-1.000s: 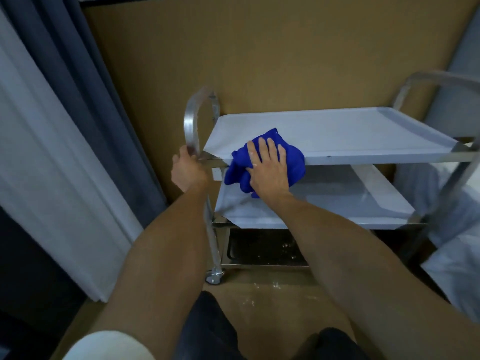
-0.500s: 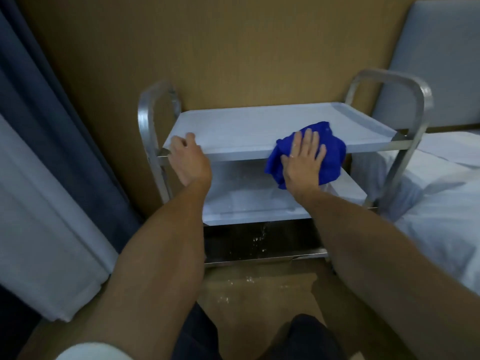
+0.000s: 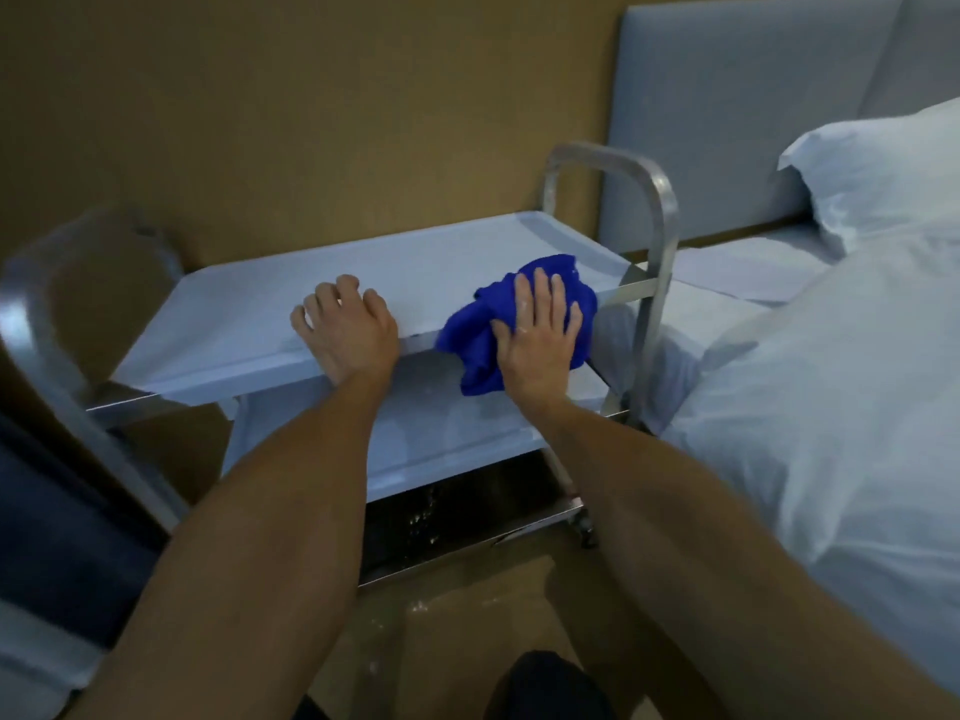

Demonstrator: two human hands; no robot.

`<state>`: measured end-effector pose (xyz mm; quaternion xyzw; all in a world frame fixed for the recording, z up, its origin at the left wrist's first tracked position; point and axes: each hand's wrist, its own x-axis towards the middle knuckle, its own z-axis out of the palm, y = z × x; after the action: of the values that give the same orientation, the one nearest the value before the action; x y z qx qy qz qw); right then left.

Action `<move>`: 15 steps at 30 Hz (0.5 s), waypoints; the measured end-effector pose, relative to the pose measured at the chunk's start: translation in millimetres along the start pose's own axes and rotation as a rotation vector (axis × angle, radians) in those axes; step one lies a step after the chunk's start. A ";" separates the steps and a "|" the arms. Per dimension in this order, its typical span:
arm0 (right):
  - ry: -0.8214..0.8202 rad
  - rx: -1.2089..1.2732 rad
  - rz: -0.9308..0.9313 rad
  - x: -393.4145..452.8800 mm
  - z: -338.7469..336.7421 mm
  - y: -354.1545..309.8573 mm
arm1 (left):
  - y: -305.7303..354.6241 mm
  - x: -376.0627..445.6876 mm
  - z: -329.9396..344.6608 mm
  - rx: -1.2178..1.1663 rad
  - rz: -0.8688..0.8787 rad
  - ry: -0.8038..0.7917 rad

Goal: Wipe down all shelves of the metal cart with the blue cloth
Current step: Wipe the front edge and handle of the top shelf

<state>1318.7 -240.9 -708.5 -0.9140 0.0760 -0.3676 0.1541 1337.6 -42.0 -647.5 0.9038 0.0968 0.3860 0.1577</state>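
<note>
Head view: the right hand (image 3: 537, 337), fingers flat, presses the blue cloth (image 3: 519, 324) at the top shelf (image 3: 249, 324) front right corner, having swept across from the left end a second ago. The left hand (image 3: 345, 330) has left the cart's frame and now braces, fingers curled, on the shelf's front edge, holding nothing. Top pass looks nearly done; the middle shelf (image 3: 441, 433) and bottom shelf likely remain.

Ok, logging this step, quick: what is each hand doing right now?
Left hand: open, fingers bent, resting on the top shelf front edge, holding nothing.
Right hand: open, flat fingers pressing the blue cloth at the shelf's front edge.
</note>
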 end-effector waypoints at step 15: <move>0.087 0.166 0.074 -26.5 21.5 -46.8 | 6.6 1.3 8.0 0.020 -0.087 -0.016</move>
<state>1315.8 -185.3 -724.6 -0.8777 0.0855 -0.4062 0.2395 1344.6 -49.4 -649.5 0.9032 0.1388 0.3707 0.1661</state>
